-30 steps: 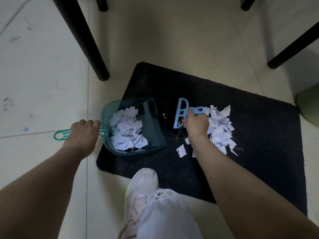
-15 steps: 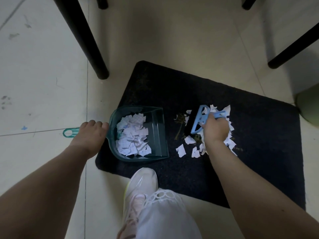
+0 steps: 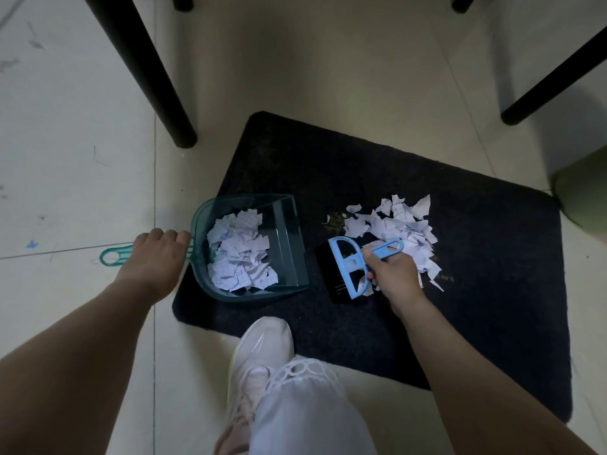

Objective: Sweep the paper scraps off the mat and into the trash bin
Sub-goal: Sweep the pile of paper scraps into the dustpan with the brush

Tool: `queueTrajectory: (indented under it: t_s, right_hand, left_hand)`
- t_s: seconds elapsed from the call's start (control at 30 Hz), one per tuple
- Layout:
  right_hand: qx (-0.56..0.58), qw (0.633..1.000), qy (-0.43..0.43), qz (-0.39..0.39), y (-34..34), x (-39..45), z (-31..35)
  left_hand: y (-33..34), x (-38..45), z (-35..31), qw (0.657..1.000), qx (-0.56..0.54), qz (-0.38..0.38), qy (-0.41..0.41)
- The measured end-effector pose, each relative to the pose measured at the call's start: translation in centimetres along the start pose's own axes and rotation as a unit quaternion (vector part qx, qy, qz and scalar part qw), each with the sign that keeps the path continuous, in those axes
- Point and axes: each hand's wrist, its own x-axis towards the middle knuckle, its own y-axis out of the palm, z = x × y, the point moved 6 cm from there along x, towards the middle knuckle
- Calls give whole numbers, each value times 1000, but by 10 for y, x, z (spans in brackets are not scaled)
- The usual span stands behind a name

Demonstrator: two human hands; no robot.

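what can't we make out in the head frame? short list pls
- Green bin: cut off by the right edge; its opening is not visible.
- Scraps under the right hand and brush: hidden by them.
- Dustpan handle under the left hand: covered.
- Black furniture legs: cut off at the top.

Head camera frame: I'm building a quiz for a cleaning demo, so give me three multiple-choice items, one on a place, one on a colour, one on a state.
1. Where does the loose pile of torn white paper scraps lie?
A. on the dark rectangular floor mat
B. on the bare tiles
C. on the shoe

2. What colour is the small plastic hand brush?
A. red
B. light blue
C. yellow

3. What state is the translucent teal plastic dustpan in?
A. empty
B. upside down
C. holding scraps

Key: 1 A, the pile sits on the mat right of the brush. 2 B, its frame and handle are light blue. 3 C, white scraps fill its tray.
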Motion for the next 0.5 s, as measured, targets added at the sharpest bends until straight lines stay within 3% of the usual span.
queueTrajectory:
  t_s: [0.1, 0.23, 0.37, 0.5]
  right_hand:
    - [-35, 999, -12, 3, 0, 5, -2]
    - [-81, 994, -26, -66, -13, 10, 9]
    - [-52, 989, -59, -126, -25, 9, 35]
    - [-20, 988, -103, -110, -5, 9, 57]
  left_hand:
    - [-2, 1, -7, 1000, 4, 8, 6]
    - [-6, 4, -15, 1000, 11, 7, 18]
    - [-4, 5, -17, 1000, 11, 8, 25]
    - [-2, 7, -18, 999, 17, 11, 29]
